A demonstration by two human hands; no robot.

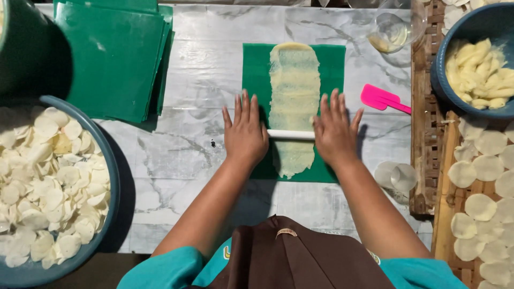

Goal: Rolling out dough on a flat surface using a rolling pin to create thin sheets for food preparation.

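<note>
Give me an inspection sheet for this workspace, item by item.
Surface: marble-patterned table, covered with a clear sheet.
Job's things: white rolling pin lying across a thin strip of pale dough on a green sheet.
Clutter: stack of green sheets at far left; pink spatula; glass bowl with a little pale liquid; small clear lids.
Grips: left hand and right hand flat, palms down on the pin's ends.
Cables: nothing seen.
Surroundings: blue basin of white discs at left; blue bowl of pale pieces and woven tray of discs at right.
</note>
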